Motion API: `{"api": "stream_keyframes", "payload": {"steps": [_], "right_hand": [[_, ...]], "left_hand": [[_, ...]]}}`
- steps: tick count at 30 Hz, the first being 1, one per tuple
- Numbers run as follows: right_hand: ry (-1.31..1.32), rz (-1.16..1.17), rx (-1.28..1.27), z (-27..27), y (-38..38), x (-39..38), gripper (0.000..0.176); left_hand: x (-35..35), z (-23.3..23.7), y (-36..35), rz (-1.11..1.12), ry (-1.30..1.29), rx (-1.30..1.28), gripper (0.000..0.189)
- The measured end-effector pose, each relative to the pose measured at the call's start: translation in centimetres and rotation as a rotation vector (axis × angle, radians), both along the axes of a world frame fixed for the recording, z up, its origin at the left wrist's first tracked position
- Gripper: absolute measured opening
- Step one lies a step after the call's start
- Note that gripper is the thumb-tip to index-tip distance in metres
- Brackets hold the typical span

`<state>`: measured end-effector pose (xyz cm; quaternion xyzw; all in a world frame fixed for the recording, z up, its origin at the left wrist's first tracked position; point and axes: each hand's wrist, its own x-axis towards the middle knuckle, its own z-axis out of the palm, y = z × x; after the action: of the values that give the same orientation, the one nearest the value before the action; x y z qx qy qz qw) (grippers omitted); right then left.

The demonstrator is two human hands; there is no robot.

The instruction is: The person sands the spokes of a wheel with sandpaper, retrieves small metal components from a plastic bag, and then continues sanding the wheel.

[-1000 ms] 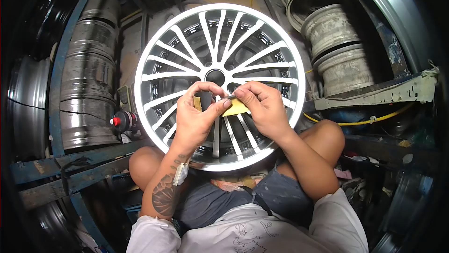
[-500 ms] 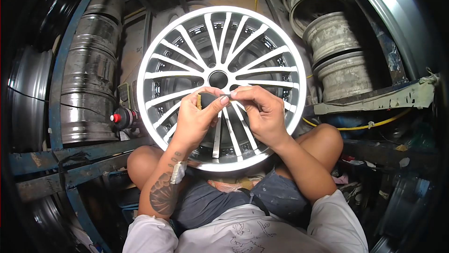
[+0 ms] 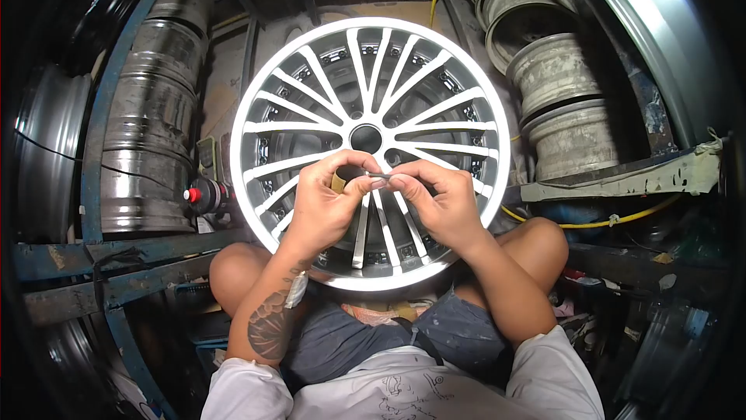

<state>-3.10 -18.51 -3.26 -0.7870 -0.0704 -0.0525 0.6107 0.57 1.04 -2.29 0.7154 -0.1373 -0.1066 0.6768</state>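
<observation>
A multi-spoke wheel rim (image 3: 238, 140) with bright silver spokes and lip lies face up before my crossed legs. Over its lower middle, just below the round centre hole, my left hand (image 3: 330, 195) pinches a small dark strip (image 3: 379, 176) between thumb and fingertips. A tan-edged piece (image 3: 339, 182), dark on its other face, is curled inside the same hand. From the other side, my right hand (image 3: 439, 198) grips the strip's opposite end with thumb and index finger. Both hands nearly touch.
Stacked metal rims (image 3: 148, 121) stand at the left, and dusty rims (image 3: 556, 70) at the upper right. A dark bottle with a red cap (image 3: 203, 195) lies left of the wheel. A yellow hose (image 3: 590, 226) runs low along the right rack.
The dark piece in my left hand has turned, showing more of its curled tan side. My hands have shifted slightly down in view, and the thin strip shows more clearly between them.
</observation>
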Motion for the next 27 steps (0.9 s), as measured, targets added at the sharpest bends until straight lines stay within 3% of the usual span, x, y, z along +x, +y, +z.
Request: {"api": "stream_keyframes", "payload": {"steps": [3, 5, 7, 8, 13, 16, 18, 22, 25, 27], "right_hand": [[-0.166, -0.083, -0.069, -0.5, 0.4, -0.3, 0.013], [-0.417, -0.143, -0.237, -0.7, 0.3, -0.1, 0.016], [-0.625, -0.164, -0.396, -0.6, 0.0, 0.5, 0.02], [-0.641, -0.163, -0.431, -0.6, 0.0, 0.4, 0.021], [-0.719, -0.147, -0.506, -0.4, 0.1, 0.7, 0.023], [-0.467, -0.088, -0.269, -0.5, 0.4, 0.5, 0.019], [-0.152, -0.015, -0.054, -0.1, 0.3, 0.1, 0.019], [0.157, 0.081, 0.317, -1.1, 0.1, 0.6, 0.022], [0.24, 0.052, 0.409, -1.1, 0.3, 0.4, 0.013], [0.22, -0.002, 0.389, -1.3, 0.9, 0.1, 0.013]], "left_hand": [[0.1, -0.5, -0.5, 0.063, -0.003, -0.032, 0.017], [-0.2, -0.9, -0.9, 0.15, 0.019, -0.062, 0.019], [-0.5, -0.7, -0.8, 0.149, 0.278, -0.164, 0.022], [-0.7, -0.7, -0.8, 0.147, 0.411, -0.214, 0.023], [-1.1, -1.1, -1.3, 0.164, 0.446, -0.433, 0.029], [-0.9, -1.2, -1.1, 0.163, 0.404, -0.472, 0.031], [-0.6, -0.9, -1.0, 0.168, 0.278, -0.36, 0.032], [0.0, -1.4, -0.8, 0.116, 0.028, -0.242, 0.034], [-0.6, -0.6, -0.6, 0.143, 0.295, -0.229, 0.037], [-0.8, -0.3, -1.0, 0.19, 0.305, -0.217, 0.039]]}}
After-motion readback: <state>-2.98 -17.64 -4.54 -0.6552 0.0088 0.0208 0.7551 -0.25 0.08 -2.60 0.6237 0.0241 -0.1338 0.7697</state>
